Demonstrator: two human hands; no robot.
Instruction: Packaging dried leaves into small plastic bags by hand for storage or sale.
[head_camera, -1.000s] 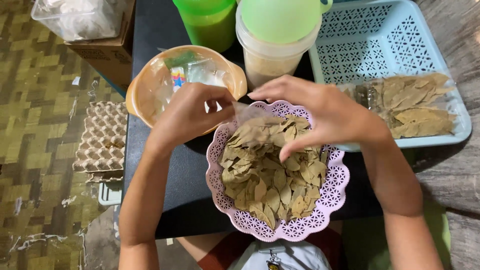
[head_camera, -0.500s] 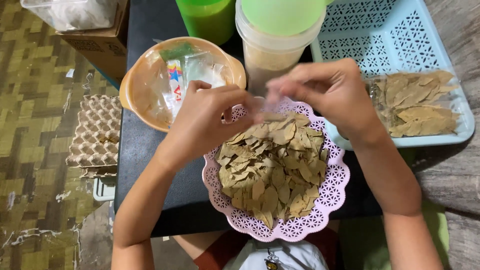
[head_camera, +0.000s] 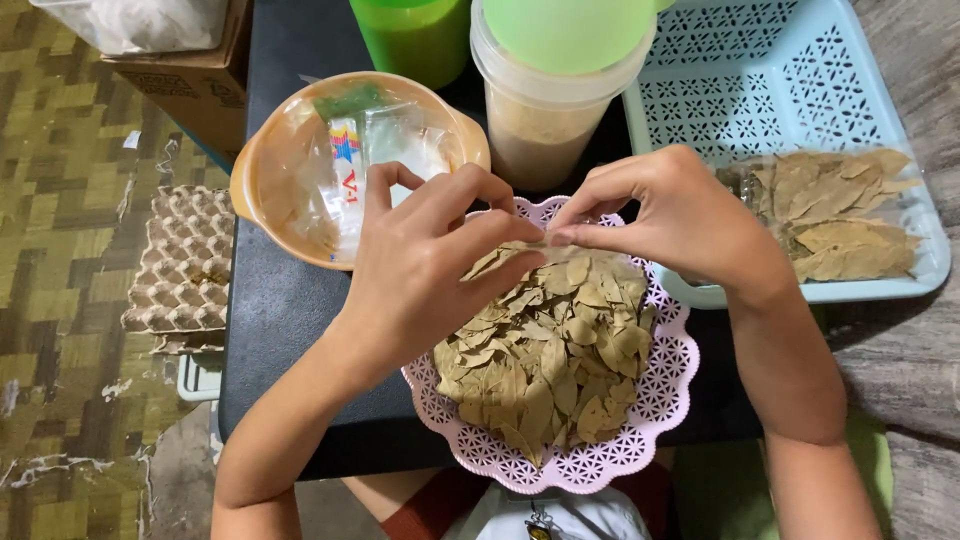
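Hands meet just above the far rim of the pink dish (head_camera: 640, 420), the landmark for all the rest. The left hand (head_camera: 430, 265) comes in over the dish's left side, fingers curled, thumb and forefinger pinched together on something thin; the right hand (head_camera: 670, 215) comes in over its right side and pinches the same spot from the other way. What they grip between them is too small and pale to make out for certain, though it looks like a bit of clear film. The fingertips of the two hands touch or nearly touch.

Dry leaves (head_camera: 550, 350) fill the dish in a loose heap, directly under the hands. Left of the dish and beyond it sits an orange bowl (head_camera: 250, 190) holding clear bags. Straight beyond the dish stands a tub (head_camera: 545, 120) with a green lid, with a green cup (head_camera: 410, 40) next to it. Right of the dish lies a blue tray (head_camera: 720, 110) with a clear bag of leaves (head_camera: 840, 225) in its near corner. The dark bench (head_camera: 290, 310) carries all this. Left of the dish, down on the floor, lies an egg carton (head_camera: 180, 270).
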